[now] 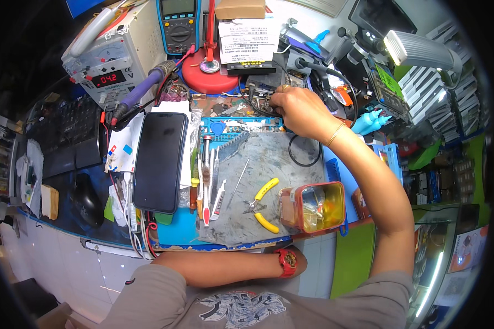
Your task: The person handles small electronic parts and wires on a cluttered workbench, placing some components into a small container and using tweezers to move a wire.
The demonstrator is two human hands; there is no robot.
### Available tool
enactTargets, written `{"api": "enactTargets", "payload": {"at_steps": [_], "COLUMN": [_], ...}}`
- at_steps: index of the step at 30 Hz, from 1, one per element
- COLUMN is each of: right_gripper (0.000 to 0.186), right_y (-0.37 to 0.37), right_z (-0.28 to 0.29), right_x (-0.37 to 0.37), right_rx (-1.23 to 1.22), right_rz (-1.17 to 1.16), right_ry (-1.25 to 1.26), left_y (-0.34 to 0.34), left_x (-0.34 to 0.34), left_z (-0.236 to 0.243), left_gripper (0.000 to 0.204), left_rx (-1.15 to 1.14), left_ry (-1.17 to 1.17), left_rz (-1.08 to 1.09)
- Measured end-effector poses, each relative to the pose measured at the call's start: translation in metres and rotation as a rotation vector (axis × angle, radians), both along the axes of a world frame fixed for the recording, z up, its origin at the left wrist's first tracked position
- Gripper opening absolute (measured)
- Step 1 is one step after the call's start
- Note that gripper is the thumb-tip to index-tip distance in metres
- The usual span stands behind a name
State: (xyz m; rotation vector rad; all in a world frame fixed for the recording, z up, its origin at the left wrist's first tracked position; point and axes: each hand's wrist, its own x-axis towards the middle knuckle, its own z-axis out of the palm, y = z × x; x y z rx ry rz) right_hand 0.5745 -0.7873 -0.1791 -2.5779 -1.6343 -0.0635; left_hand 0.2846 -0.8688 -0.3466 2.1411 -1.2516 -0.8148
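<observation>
My right hand [302, 109] reaches to the back middle of the bench, fingertips closed together among small parts and a dark cable [250, 104]. What they pinch, if anything, is hidden. My left forearm lies across my front, below the bench edge, with a red watch at the wrist. Only part of my left hand [300, 263] shows, its fingers hidden. On the grey mat [280, 159] are yellow-handled cutters [267, 189], a thin metal tool [240, 179] and several brushes [206, 175]. A smartphone [159, 162] with a dark screen lies to their left.
A clear red-rimmed container [318, 208] stands at the front right. Behind are a power supply [112, 60], a multimeter [179, 27] and a red round base [208, 74]. A purple-handled tool [134, 96] leans left; a lamp [417, 52] overhangs the right.
</observation>
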Motion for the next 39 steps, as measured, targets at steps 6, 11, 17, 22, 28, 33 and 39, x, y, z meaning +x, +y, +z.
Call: {"api": "enactTargets", "payload": {"at_steps": [6, 11, 17, 22, 28, 33, 39], "right_gripper": [0.014, 0.011, 0.014, 0.025, 0.02, 0.015, 0.019], "right_y": [-0.003, -0.016, 0.005, 0.01, 0.047, 0.013, 0.03], "right_z": [-0.003, 0.004, 0.026, 0.006, -0.005, -0.011, 0.008], "right_x": [0.002, -0.003, -0.012, -0.008, -0.017, 0.0, -0.01], "right_rx": [-0.026, -0.094, 0.09, 0.066, 0.102, 0.068, 0.177], "right_rz": [-0.035, -0.167, -0.167, -0.222, -0.119, -0.209, -0.217], "right_ry": [0.041, -0.069, 0.129, 0.188, 0.053, 0.128, 0.233], "left_y": [-0.001, -0.021, -0.181, -0.19, -0.184, -0.049, -0.02], "left_x": [0.0, -0.005, -0.055, -0.061, -0.056, -0.016, -0.002], "left_z": [-0.001, -0.022, -0.255, -0.265, -0.264, -0.056, -0.016], "left_gripper": [0.022, 0.022, 0.022, 0.022, 0.023, 0.024, 0.022], "left_rx": [0.01, 0.089, 0.425, 0.466, 0.432, 0.077, 0.072], "left_ry": [0.0, 0.011, 0.124, 0.146, 0.087, 0.013, -0.037], "left_rz": [0.0, -0.031, -0.168, -0.208, -0.166, -0.063, -0.084]}}
